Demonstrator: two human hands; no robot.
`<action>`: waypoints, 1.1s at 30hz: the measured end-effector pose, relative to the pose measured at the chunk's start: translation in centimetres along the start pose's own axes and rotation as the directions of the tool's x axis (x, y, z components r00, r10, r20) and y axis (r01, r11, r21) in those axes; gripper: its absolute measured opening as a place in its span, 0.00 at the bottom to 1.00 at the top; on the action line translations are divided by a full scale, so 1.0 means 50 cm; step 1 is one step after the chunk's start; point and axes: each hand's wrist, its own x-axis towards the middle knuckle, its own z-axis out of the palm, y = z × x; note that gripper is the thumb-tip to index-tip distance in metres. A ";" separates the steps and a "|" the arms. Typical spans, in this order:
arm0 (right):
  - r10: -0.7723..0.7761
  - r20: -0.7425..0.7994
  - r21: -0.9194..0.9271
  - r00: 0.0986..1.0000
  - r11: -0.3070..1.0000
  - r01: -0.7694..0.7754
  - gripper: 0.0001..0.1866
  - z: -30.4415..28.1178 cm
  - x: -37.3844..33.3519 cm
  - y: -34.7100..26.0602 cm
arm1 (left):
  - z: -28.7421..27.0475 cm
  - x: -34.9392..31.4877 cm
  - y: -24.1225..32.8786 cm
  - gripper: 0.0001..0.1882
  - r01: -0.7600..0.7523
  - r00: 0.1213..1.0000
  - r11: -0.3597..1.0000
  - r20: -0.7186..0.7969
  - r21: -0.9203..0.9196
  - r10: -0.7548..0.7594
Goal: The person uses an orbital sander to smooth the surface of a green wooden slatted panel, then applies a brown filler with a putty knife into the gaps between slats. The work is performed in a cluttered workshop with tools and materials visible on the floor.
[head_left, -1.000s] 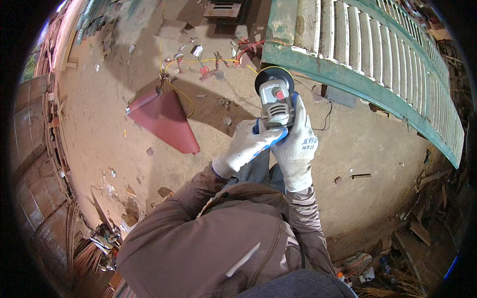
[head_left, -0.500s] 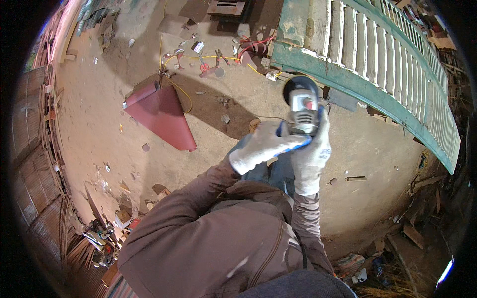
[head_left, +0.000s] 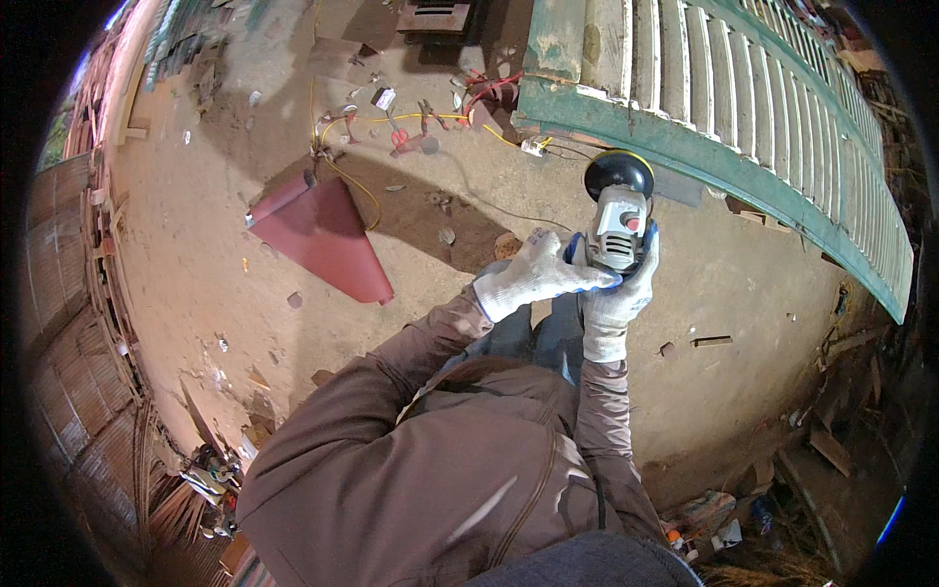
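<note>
A grey angle grinder (head_left: 616, 233) with a red button is held out in front of me. Its round black disc (head_left: 618, 175), edged in yellow, points away from me toward the green frame of a slatted shutter (head_left: 675, 122), apparently just short of it. My right hand (head_left: 618, 315), in a white glove with blue on it, is closed round the grinder's body from the right and below. From the left, my left hand (head_left: 533, 276), gloved alike, grips the body too, thumb across its near end. The undersides of the fingers are partly hidden.
A dark red sheet (head_left: 328, 240) lies curled on the floor at left. Beyond it are a yellow cord (head_left: 372, 201), red-handled tools (head_left: 399, 137) and a white connector (head_left: 533, 147). A dark metal object (head_left: 433, 18) stands at the back. Wood scraps (head_left: 829, 452) litter the right side.
The grinder and both hands have shifted a little right, and the disc shows more clearly. The shutter has moved slightly left in the view. Both hands keep their hold.
</note>
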 end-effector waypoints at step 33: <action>0.284 -0.115 0.041 0.952 0.959 -0.281 0.46 -0.410 0.082 0.361 | 0.505 0.190 0.146 0.20 -0.016 0.992 0.912 0.118 0.410 -0.036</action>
